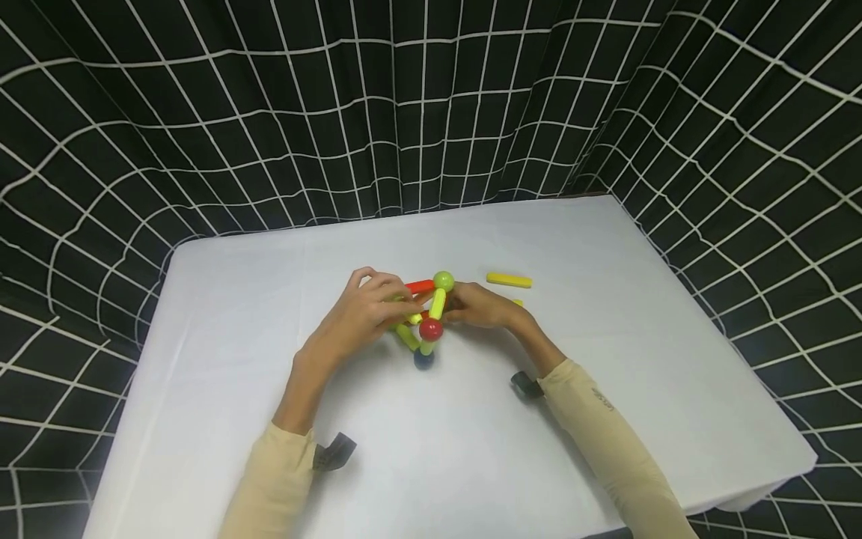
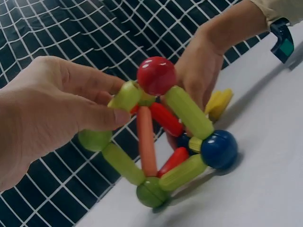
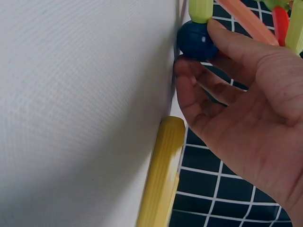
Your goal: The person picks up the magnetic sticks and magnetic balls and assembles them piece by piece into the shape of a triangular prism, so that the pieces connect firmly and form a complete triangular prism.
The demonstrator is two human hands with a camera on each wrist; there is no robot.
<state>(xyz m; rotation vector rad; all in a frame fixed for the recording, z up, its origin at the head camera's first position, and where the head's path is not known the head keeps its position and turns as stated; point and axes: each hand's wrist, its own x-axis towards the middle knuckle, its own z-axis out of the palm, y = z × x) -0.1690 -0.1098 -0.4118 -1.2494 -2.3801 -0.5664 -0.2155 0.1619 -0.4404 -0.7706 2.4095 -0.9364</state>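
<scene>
A frame of coloured rods and balls (image 1: 437, 305) stands on the table between both hands. In the left wrist view, its red ball (image 2: 156, 75) is at the top, with a blue ball (image 2: 219, 149) and a green ball (image 2: 151, 191) low down. My left hand (image 1: 367, 311) pinches a yellow-green rod (image 2: 126, 97) beside the red ball, thumb across it. A second green ball (image 2: 94, 139) sits just below that thumb. Low on the far side, my right hand (image 3: 251, 80) grips another blue ball (image 3: 196, 41) between thumb and fingertips, under a yellow-green rod (image 3: 200, 10).
A loose yellow rod (image 1: 509, 280) lies on the white table (image 1: 222, 359) beyond my right hand. Another yellow rod (image 1: 518, 302) shows partly behind the right wrist. Dark curtains (image 1: 431, 112) with a white grid surround the table's back and sides.
</scene>
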